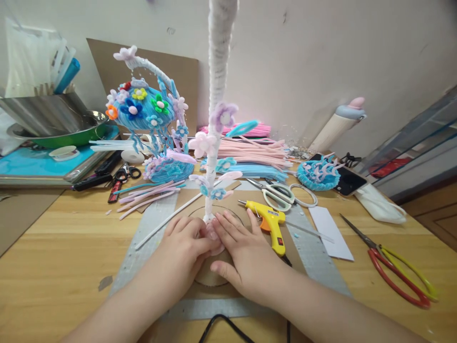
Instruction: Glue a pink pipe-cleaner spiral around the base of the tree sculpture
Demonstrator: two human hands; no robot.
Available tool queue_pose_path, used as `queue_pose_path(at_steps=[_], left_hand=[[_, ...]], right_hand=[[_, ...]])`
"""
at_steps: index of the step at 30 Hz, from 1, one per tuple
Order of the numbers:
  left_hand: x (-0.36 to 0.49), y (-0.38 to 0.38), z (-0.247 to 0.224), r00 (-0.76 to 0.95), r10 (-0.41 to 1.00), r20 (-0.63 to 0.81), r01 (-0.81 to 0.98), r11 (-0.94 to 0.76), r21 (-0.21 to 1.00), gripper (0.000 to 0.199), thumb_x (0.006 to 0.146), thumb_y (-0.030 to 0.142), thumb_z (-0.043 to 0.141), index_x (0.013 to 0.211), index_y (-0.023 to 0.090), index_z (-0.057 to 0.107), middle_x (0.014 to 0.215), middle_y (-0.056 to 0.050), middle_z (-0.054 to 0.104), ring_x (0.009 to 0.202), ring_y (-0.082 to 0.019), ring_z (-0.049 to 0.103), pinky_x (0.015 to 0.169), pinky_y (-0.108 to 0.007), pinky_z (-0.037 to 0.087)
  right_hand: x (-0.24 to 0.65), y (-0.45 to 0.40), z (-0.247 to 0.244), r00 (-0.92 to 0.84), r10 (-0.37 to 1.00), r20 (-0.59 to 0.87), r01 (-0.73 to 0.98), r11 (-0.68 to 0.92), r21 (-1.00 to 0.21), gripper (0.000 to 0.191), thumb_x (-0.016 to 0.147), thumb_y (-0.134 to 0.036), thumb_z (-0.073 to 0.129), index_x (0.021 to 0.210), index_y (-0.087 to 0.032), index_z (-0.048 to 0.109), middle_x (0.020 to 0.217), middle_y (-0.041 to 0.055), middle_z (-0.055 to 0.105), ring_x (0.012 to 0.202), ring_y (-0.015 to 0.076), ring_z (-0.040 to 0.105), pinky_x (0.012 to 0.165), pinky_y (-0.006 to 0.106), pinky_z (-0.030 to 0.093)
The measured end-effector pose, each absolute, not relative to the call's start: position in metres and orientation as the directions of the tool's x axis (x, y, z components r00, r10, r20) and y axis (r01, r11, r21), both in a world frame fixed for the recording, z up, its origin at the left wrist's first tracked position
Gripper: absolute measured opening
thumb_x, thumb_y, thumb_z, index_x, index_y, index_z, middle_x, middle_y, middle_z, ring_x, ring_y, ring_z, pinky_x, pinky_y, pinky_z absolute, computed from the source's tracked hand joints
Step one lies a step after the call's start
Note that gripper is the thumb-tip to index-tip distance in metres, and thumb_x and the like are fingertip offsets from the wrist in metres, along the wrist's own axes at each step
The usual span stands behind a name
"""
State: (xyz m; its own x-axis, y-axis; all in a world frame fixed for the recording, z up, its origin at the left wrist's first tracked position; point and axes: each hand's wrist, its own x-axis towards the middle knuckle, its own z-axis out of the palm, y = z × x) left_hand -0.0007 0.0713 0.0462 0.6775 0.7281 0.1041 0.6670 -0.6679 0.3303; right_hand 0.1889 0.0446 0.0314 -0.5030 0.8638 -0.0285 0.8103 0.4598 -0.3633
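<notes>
A tall white stem [217,66], wrapped in fuzzy pipe cleaner, stands upright with purple, pink and blue pipe-cleaner flowers [224,116] on its lower part. At its foot is a pale pink coil [212,232], partly hidden by my fingers. My left hand [182,247] is closed, its thumb and curled fingers pinching the coil's left side. Flat against the coil's right side lies my right hand [246,247], fingers stretched and thumb apart. Beneath is cardboard [212,278] with a drawn circle. A yellow glue gun [269,221] lies just right of my right hand.
Scissors with red and yellow handles [400,276] lie at right, pale-handled scissors [276,195] behind the glue gun. Pipe-cleaner bundles [250,155] line the back. A flowered blue lantern-like piece [146,107] stands back left, near a metal bowl [46,114]. A black cord [228,320] runs in front.
</notes>
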Motion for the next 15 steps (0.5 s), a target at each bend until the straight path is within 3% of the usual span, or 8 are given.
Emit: queue_pose_path(at_steps=[8, 15], left_hand=[[-0.002, 0.072, 0.043, 0.678, 0.726, 0.118, 0.663, -0.672, 0.329, 0.027, 0.088, 0.019, 0.055, 0.102, 0.038, 0.069, 0.089, -0.003, 0.056, 0.091, -0.023, 0.047, 0.084, -0.042, 0.036], [-0.001, 0.071, 0.047, 0.676, 0.732, 0.08, 0.68, -0.662, 0.314, 0.022, 0.091, 0.026, 0.052, 0.101, 0.034, 0.07, 0.091, -0.005, 0.057, 0.091, -0.023, 0.047, 0.083, -0.042, 0.037]], right_hand=[[0.189, 0.045, 0.025, -0.514, 0.857, 0.007, 0.795, 0.48, -0.37, 0.084, 0.088, -0.071, 0.031, 0.149, -0.014, 0.023, 0.155, 0.0091, 0.018, 0.144, 0.0266, 0.01, 0.109, 0.059, -0.017], [0.2, 0.041, 0.032, -0.455, 0.877, 0.155, 0.748, 0.471, -0.467, 0.073, 0.098, -0.055, 0.023, 0.15, -0.009, -0.001, 0.153, 0.0155, 0.026, 0.143, 0.0251, 0.018, 0.112, 0.06, -0.004]])
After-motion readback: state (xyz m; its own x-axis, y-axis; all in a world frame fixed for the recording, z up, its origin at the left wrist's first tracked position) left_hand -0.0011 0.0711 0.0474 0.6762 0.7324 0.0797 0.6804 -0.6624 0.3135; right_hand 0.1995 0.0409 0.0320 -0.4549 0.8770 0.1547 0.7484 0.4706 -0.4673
